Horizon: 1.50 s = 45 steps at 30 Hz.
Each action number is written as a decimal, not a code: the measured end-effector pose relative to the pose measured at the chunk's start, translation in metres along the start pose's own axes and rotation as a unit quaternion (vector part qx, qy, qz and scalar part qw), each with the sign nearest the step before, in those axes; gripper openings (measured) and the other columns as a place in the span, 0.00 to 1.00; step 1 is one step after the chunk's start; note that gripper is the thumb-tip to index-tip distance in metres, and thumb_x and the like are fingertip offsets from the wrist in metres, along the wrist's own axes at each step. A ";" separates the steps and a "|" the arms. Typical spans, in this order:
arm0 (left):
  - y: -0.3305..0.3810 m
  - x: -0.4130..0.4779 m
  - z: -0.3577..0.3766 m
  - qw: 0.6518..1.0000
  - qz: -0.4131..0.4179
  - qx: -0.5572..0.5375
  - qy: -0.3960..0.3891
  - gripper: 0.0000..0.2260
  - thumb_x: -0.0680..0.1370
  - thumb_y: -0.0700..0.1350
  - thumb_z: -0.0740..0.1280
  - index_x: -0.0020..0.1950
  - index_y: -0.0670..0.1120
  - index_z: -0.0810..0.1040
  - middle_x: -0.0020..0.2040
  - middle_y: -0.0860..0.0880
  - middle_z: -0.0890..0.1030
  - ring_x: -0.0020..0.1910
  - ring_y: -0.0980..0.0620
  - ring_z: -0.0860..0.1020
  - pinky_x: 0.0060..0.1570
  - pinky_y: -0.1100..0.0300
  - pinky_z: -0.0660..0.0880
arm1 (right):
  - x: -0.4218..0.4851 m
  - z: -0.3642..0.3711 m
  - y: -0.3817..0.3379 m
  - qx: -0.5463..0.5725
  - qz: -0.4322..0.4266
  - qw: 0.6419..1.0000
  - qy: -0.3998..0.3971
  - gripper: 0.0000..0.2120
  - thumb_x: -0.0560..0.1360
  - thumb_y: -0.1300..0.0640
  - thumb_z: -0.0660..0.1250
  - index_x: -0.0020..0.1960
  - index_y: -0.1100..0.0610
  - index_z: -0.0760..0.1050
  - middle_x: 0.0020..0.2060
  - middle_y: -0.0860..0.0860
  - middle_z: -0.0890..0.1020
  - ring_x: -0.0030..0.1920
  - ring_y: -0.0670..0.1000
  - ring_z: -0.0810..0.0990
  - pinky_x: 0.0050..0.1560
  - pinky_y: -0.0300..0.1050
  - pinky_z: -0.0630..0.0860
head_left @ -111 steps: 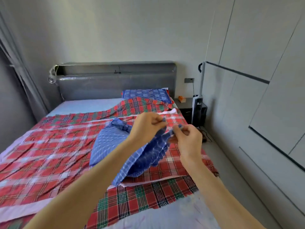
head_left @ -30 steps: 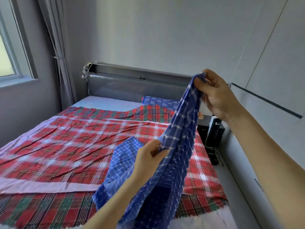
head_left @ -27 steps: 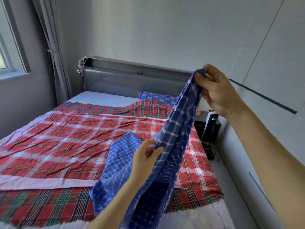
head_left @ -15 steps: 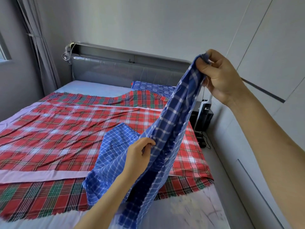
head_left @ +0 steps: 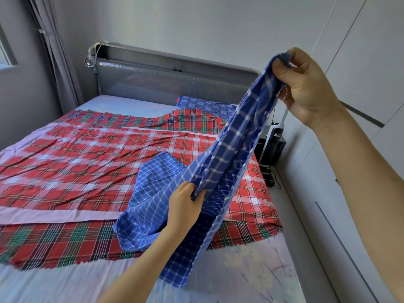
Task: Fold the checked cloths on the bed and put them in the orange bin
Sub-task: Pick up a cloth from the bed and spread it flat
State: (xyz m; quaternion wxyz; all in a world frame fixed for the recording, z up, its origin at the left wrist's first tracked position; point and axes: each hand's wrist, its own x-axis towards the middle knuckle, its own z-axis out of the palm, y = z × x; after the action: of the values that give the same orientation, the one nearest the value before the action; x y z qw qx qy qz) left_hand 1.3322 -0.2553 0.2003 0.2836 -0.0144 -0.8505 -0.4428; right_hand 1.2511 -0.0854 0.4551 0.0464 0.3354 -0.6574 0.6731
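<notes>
Head view is looking down along a bed [head_left: 251, 265], with its pale floral sheet showing at the near edge. The right hand [head_left: 306, 88] is holding one end of a blue checked cloth [head_left: 229, 149] high at the upper right, thumb and curled fingers pinching the bunched edge. The left hand [head_left: 183, 211] is gripping the same cloth lower down, near the middle of the frame, its fingers curling round a fold of the fabric. Between the two hands the cloth is stretching in a taut slanting band. Below the left hand its lower part is hanging down over the near edge of the bed, and another part is lying spread on the bedding to the left of that hand. Under it a large red checked cloth [head_left: 87, 167] with a pale border is lying wrinkled across most of the bed. Beneath that, a red-and-green checked cloth [head_left: 54, 243] is showing along the near side. A blue patterned pillow [head_left: 203, 104] is lying at the far right of the bed, in front of the grey padded headboard [head_left: 164, 82]. A grey curtain [head_left: 59, 57] is hanging at the left. Pale wardrobe doors [head_left: 371, 51] are lining the right wall, with a dark bedside stand [head_left: 271, 149] sitting between them and the bed.
</notes>
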 end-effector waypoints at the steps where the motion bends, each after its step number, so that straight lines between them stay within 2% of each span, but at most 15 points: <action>1: -0.001 -0.002 -0.003 1.000 -0.022 -0.012 0.009 0.25 0.74 0.38 0.70 0.29 0.55 0.57 0.27 0.58 0.62 0.23 0.56 0.63 0.29 0.71 0.64 | -0.002 -0.004 0.001 -0.002 0.000 1.000 0.010 0.13 0.73 0.57 0.65 0.31 0.46 0.78 0.31 0.42 0.79 0.35 0.44 0.77 0.39 0.37 0.75; 5: -0.016 0.009 -0.033 0.981 -0.134 -0.136 0.034 0.20 0.74 0.40 0.71 0.29 0.42 0.62 0.24 0.51 0.60 0.24 0.55 0.59 0.29 0.65 0.58 | -0.019 -0.029 0.014 0.025 0.046 0.994 0.092 0.14 0.72 0.57 0.64 0.29 0.47 0.77 0.29 0.43 0.78 0.32 0.43 0.76 0.35 0.36 0.75; 9: 0.003 0.047 -0.078 0.984 -0.110 -0.138 -0.026 0.12 0.73 0.39 0.72 0.34 0.39 0.72 0.23 0.53 0.71 0.22 0.57 0.67 0.25 0.68 0.64 | -0.034 -0.063 0.036 0.024 0.093 0.971 0.220 0.11 0.76 0.59 0.64 0.36 0.50 0.73 0.30 0.43 0.79 0.32 0.42 0.77 0.33 0.35 0.75; 12: 0.031 0.077 -0.103 0.989 -0.076 -0.107 -0.066 0.11 0.72 0.41 0.73 0.43 0.41 0.70 0.32 0.45 0.80 0.27 0.54 0.75 0.28 0.64 0.71 | -0.044 -0.084 0.064 -0.018 0.166 0.940 0.298 0.07 0.79 0.60 0.62 0.42 0.52 0.71 0.38 0.49 0.79 0.36 0.45 0.76 0.35 0.37 0.75; 15: 0.056 0.095 -0.114 0.986 -0.033 -0.064 -0.147 0.11 0.75 0.43 0.70 0.46 0.48 0.66 0.36 0.42 0.83 0.35 0.43 0.80 0.37 0.54 0.77 | -0.050 -0.089 0.084 -0.276 0.263 0.869 0.317 0.04 0.77 0.57 0.66 0.49 0.56 0.72 0.51 0.58 0.80 0.44 0.54 0.77 0.44 0.47 0.73; 17: 0.073 0.102 -0.114 0.981 0.009 -0.031 -0.189 0.12 0.75 0.43 0.69 0.46 0.50 0.65 0.36 0.43 0.83 0.35 0.44 0.80 0.36 0.59 0.76 | -0.052 -0.069 0.080 -0.466 0.233 0.806 0.283 0.16 0.74 0.52 0.68 0.59 0.57 0.70 0.56 0.55 0.78 0.51 0.56 0.76 0.53 0.50 0.72; 19: 0.088 0.106 -0.111 0.971 0.033 -0.011 -0.236 0.14 0.74 0.43 0.70 0.45 0.51 0.64 0.36 0.45 0.83 0.31 0.49 0.79 0.31 0.63 0.73 | -0.056 -0.022 0.063 -0.445 0.140 0.873 0.143 0.29 0.72 0.49 0.71 0.69 0.53 0.64 0.58 0.46 0.74 0.56 0.46 0.73 0.57 0.43 0.71; 21: 0.099 0.106 -0.106 0.959 0.061 -0.013 -0.277 0.14 0.74 0.42 0.71 0.45 0.51 0.64 0.36 0.47 0.82 0.30 0.56 0.77 0.30 0.66 0.72 | -0.061 0.033 0.042 -0.300 0.141 0.941 -0.065 0.33 0.71 0.49 0.73 0.71 0.45 0.60 0.58 0.38 0.73 0.57 0.35 0.72 0.55 0.28 0.69; 24: 0.105 0.105 -0.103 0.956 0.103 -0.015 -0.274 0.14 0.73 0.41 0.72 0.44 0.51 0.65 0.36 0.50 0.82 0.31 0.55 0.76 0.33 0.60 0.73 | -0.061 0.070 0.043 -0.271 0.124 0.933 -0.202 0.20 0.69 0.56 0.75 0.57 0.47 0.73 0.49 0.41 0.81 0.51 0.39 0.79 0.54 0.36 0.75; 27: 0.096 0.104 -0.110 0.965 0.100 -0.014 -0.242 0.16 0.72 0.43 0.73 0.42 0.54 0.65 0.32 0.50 0.79 0.28 0.58 0.71 0.30 0.64 0.68 | -0.061 0.078 0.041 -0.367 0.073 0.912 -0.170 0.07 0.68 0.54 0.76 0.40 0.50 0.77 0.32 0.45 0.79 0.33 0.43 0.76 0.38 0.35 0.71; 30: 0.081 0.094 -0.117 0.971 0.081 -0.035 -0.222 0.15 0.73 0.42 0.72 0.41 0.52 0.65 0.34 0.43 0.81 0.29 0.52 0.74 0.31 0.61 0.71 | -0.062 0.088 0.042 -0.447 0.051 0.877 -0.169 0.12 0.68 0.50 0.75 0.42 0.59 0.80 0.34 0.52 0.80 0.34 0.50 0.76 0.38 0.43 0.71; 35: 0.041 0.060 -0.103 0.992 0.064 -0.018 -0.109 0.13 0.71 0.37 0.71 0.38 0.50 0.68 0.34 0.47 0.78 0.33 0.46 0.74 0.35 0.53 0.72 | -0.061 0.104 0.044 -0.494 0.013 0.856 -0.155 0.11 0.73 0.53 0.71 0.37 0.61 0.81 0.29 0.50 0.78 0.31 0.46 0.74 0.34 0.36 0.68; 38: 0.012 0.038 -0.090 0.997 0.066 0.010 -0.035 0.08 0.70 0.34 0.69 0.39 0.43 0.71 0.34 0.47 0.77 0.33 0.46 0.74 0.34 0.52 0.73 | -0.056 0.109 0.040 -0.489 -0.003 0.865 -0.115 0.13 0.73 0.54 0.71 0.36 0.63 0.80 0.31 0.55 0.80 0.34 0.53 0.77 0.39 0.46 0.72; 40: -0.010 0.031 -0.086 1.000 0.015 -0.004 0.006 0.10 0.69 0.32 0.68 0.36 0.44 0.70 0.34 0.49 0.76 0.33 0.50 0.73 0.34 0.60 0.70 | -0.048 0.107 0.031 -0.474 -0.011 0.876 -0.084 0.11 0.72 0.54 0.72 0.37 0.61 0.81 0.31 0.53 0.81 0.34 0.50 0.78 0.39 0.44 0.73; 45: -0.065 0.028 -0.095 0.993 -0.074 -0.081 -0.043 0.14 0.71 0.39 0.73 0.31 0.48 0.71 0.28 0.54 0.76 0.28 0.57 0.71 0.33 0.66 0.69 | -0.027 0.095 -0.003 -0.438 -0.028 0.899 -0.005 0.07 0.71 0.56 0.72 0.39 0.59 0.83 0.32 0.53 0.83 0.32 0.48 0.78 0.35 0.40 0.73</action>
State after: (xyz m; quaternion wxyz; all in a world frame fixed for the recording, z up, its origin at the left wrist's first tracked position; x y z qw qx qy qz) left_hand 1.3354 -0.3734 0.2085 0.2109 0.0064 -0.8218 -0.5292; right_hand 1.3108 -0.1619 0.4356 0.2040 0.3028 -0.8764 0.3142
